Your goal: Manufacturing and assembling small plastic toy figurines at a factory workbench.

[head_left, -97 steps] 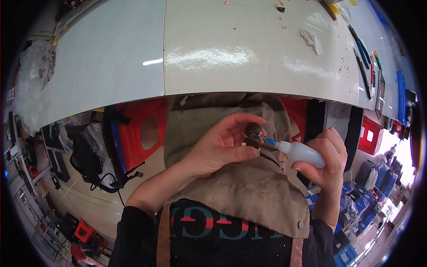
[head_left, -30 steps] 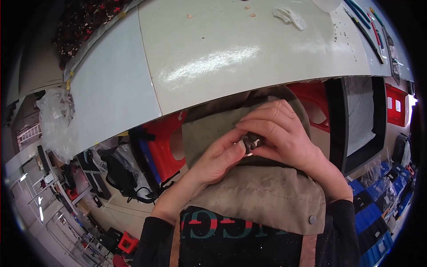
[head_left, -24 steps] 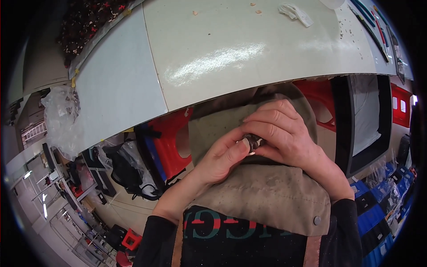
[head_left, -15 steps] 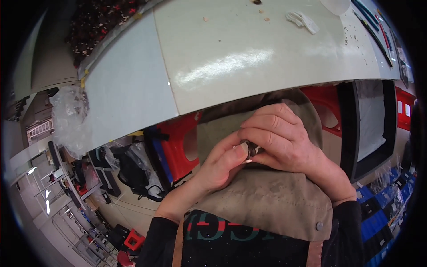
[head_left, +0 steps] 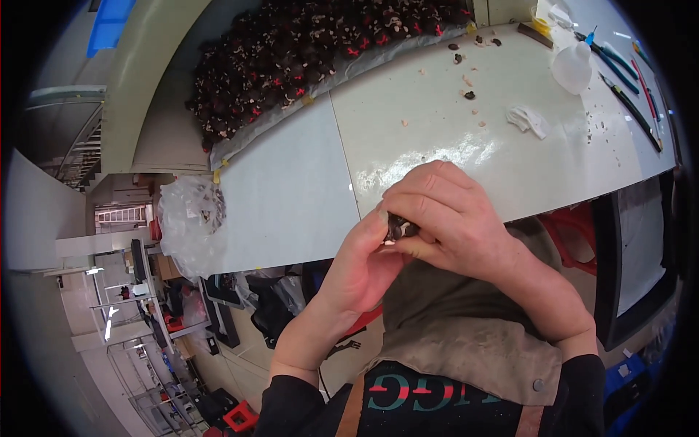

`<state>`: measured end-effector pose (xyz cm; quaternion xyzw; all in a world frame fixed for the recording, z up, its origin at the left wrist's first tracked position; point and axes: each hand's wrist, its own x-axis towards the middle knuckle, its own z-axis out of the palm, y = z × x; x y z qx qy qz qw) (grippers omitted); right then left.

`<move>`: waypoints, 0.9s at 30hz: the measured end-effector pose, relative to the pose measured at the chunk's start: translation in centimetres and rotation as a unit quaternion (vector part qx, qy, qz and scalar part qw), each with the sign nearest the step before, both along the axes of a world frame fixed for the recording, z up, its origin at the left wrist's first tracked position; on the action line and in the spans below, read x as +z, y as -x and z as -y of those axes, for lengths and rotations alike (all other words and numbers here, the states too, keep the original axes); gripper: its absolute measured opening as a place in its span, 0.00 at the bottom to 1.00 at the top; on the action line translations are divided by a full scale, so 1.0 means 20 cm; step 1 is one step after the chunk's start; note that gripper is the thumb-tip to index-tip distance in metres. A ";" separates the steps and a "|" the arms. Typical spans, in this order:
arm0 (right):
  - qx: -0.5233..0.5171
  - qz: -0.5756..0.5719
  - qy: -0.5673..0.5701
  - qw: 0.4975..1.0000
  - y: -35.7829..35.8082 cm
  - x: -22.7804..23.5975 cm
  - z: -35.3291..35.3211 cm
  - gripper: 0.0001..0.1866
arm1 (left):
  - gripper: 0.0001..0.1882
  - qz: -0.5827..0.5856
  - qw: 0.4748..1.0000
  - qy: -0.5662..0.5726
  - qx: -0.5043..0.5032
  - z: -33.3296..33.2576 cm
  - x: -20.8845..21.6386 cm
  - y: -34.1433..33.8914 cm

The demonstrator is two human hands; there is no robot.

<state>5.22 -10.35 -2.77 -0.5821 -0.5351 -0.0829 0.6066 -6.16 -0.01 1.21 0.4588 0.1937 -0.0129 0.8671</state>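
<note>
A small dark brown piece with pale beige parts (head_left: pixel 399 229) sits between my two hands, just in front of the table's near edge. My left hand (head_left: pixel 362 266) closes on it from the left, thumb pressed against its side. From the right my right hand (head_left: pixel 455 222) curls over it, and its fingers hide most of the top. What kind of thing it is I cannot make out. A large heap of similar dark pieces with pale and red bits (head_left: pixel 273 62) lies at the back left.
The white table (head_left: pixel 291 197) holds a crumpled white cloth or glove (head_left: pixel 526 121), a translucent white bottle (head_left: pixel 573 69), pliers (head_left: pixel 619 62) and several small dark pieces (head_left: pixel 470 95). A clear plastic bag (head_left: pixel 191 222) hangs at the left edge. A black-framed bin (head_left: pixel 633 255) stands at right.
My view has swung up and left, bringing the heap and bottle into sight. Both hands still hold the dark piece, now nearer the table edge, with more of it showing.
</note>
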 end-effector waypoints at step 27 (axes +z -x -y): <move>-0.010 -0.023 0.003 1.000 -0.01 0.00 0.00 0.16 | 0.21 -0.021 0.997 0.068 -0.002 0.00 0.02 -0.04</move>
